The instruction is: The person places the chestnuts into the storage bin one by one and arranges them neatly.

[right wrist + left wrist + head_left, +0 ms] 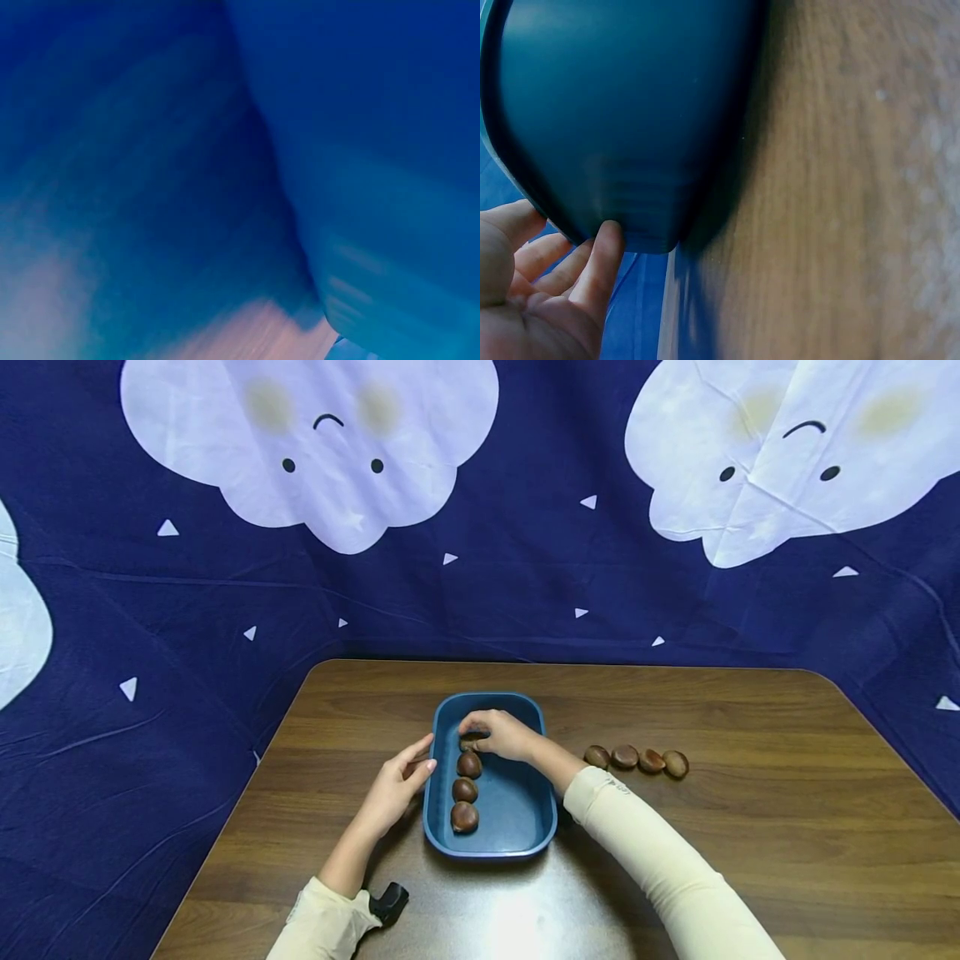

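A brown wood-grain table (765, 827), its far corners rounded, is carrying a blue rectangular tray (517, 806), which is standing lengthwise from front to back. To the tray's right, four brown chestnuts (625, 757) are lying directly on the table, forming a close row. Light is glaring off the near part.

blue rectangular plastic tray (517, 810): smooth, low sheen | brown rounded chestnuts (465, 817): smooth, glossy shells | brown wood-grain tabletop (787, 777): smooth, semi-gloss, bright glare near tray | dark-blue cloud-print cloth backdrop (540, 527): matt, creased | cream cloth sleeves (660, 860): matt, soft, wrinkled | small black block at left cuff (390, 904): plastic-looking
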A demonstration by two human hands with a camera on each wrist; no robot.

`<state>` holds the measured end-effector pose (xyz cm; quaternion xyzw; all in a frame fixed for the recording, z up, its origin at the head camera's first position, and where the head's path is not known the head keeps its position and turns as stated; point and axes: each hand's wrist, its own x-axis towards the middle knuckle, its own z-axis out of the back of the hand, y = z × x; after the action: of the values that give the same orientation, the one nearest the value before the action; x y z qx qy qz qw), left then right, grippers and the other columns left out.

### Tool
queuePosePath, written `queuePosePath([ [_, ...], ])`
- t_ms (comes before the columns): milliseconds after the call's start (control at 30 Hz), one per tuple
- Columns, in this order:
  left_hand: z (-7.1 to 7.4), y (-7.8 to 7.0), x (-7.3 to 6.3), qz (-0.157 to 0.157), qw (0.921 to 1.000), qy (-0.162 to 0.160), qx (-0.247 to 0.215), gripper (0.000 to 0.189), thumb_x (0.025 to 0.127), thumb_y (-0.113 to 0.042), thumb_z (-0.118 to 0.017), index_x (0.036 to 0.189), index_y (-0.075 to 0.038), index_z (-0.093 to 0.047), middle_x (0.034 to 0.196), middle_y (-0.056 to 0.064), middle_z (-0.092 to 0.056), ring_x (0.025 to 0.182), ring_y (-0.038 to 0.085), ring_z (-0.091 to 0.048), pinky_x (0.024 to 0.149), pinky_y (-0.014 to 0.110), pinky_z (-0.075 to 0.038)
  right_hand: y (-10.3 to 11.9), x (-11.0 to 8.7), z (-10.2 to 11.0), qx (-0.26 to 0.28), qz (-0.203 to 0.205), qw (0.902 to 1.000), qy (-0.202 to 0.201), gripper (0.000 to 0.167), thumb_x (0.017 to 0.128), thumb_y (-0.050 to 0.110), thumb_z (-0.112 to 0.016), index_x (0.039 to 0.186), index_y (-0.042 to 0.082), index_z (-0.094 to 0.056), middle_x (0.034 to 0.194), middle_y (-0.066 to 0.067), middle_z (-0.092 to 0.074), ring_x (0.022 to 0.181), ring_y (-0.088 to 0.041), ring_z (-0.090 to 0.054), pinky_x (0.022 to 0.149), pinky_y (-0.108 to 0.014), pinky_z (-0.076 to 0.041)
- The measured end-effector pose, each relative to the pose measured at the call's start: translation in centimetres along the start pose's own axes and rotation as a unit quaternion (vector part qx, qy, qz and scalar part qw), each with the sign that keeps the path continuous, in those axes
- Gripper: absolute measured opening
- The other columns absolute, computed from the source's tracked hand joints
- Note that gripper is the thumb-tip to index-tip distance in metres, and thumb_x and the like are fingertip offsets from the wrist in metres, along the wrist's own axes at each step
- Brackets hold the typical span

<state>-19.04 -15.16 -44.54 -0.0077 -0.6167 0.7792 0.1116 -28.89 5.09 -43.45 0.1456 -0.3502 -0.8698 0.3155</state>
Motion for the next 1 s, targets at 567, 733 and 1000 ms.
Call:
queuePosePath([
  [567,0.0,-2.3,-0.7,0.015,0.9998,0.007,0.012,0.043,0.092,-0.007,-0.051,0.132,0.004,-0.04,0.122,0.027,-0.049,0.106,0.035,-0.051,0.084,0.04,-0.046,0.1,-0.9,1.0,0.107,0.068,0.9904,-0.055,0.032,0.082,0.006,-0.065,0.113,0.002,-0.058,0.114,-0.01,-0.059,0.11,-0.022,-0.051,0.094,-0.036,-0.038],
  [733,-0.2,-3.2,-0.9,0.013,0.9997,0.005,0.018,0.043,0.091,-0.003,-0.05,0.131,0.007,-0.039,0.121,0.03,-0.048,0.106,0.036,-0.051,0.085,0.042,-0.045,0.6,-1.8,1.9,0.156,0.108,0.9799,-0.062,0.038,0.082,0.004,-0.065,0.117,-0.006,-0.052,0.116,-0.022,-0.054,0.11,-0.035,-0.048,0.094,-0.048,-0.036],
  [1000,-0.3,-3.3,-0.8,0.017,0.9997,0.002,0.016,0.043,0.091,-0.003,-0.051,0.131,0.006,-0.039,0.122,0.029,-0.048,0.106,0.035,-0.051,0.086,0.041,-0.045,3.0,-4.6,3.9,0.149,0.128,0.9758,-0.096,0.038,0.082,0.003,-0.065,0.117,-0.005,-0.052,0.116,-0.021,-0.054,0.108,-0.035,-0.049,0.093,-0.048,-0.037],
])
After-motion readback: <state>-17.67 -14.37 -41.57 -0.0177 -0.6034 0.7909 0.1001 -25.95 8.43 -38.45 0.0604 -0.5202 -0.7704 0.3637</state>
